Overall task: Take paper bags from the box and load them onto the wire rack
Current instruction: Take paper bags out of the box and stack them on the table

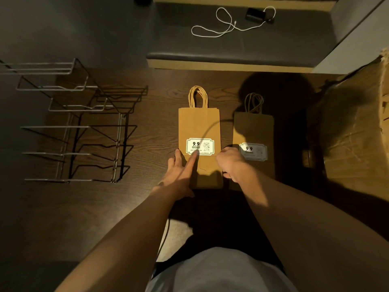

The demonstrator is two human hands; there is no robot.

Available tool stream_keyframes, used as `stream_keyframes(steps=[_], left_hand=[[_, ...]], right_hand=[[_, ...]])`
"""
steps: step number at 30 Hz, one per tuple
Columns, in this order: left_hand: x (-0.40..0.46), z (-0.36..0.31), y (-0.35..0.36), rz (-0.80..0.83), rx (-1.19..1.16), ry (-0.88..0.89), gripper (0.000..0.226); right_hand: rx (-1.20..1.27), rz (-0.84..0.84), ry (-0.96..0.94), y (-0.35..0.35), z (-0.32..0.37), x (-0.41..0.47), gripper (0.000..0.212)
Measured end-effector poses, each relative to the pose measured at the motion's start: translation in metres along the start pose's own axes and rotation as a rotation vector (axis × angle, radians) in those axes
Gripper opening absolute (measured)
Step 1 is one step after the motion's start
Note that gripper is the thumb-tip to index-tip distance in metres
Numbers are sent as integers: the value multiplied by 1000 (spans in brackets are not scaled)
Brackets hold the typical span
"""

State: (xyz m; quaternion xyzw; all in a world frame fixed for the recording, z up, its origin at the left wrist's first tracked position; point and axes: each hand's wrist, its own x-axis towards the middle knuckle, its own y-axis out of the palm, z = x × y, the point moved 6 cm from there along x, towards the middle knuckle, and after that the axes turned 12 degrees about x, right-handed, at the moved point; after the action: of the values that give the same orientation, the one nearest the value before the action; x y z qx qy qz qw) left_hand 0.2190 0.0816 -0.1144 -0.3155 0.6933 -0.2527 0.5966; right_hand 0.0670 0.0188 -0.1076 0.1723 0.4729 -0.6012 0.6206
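Starting left of the lit paper bag (199,127), the wire rack (71,123) stands well apart on the dark table (147,197), its slots bare of bags. The lit bag lies flat, handles pointing away from the person. On its near left corner the left hand (179,175) rests with fingers straight and spread, one fingertip touching the white label (200,146). At the bag's near right edge the right hand (232,163) is curled over, seemingly pinching that edge, though the fingertips are hidden. Just right of the lit bag a second bag (253,131) lies flat in shadow, and further right sits the cardboard box (355,131). Folded kraft paper should be light, thin and floppy, creasing easily; taking it by both side edges or the twisted handles looks safest.
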Motion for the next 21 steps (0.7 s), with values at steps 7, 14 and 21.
stream_keyframes(steps=[7,14,21], left_hand=[[9,6,1,-71,-278,-50,112],[22,-3,-15,-175,-581,-194,81],[30,-27,-17,-157,-423,-161,70]], right_hand=[[29,-20,-35,-6,-3,-4,21],[18,-58,-16,-22,-4,0,34],[36,-114,19,-44,-10,3,30]])
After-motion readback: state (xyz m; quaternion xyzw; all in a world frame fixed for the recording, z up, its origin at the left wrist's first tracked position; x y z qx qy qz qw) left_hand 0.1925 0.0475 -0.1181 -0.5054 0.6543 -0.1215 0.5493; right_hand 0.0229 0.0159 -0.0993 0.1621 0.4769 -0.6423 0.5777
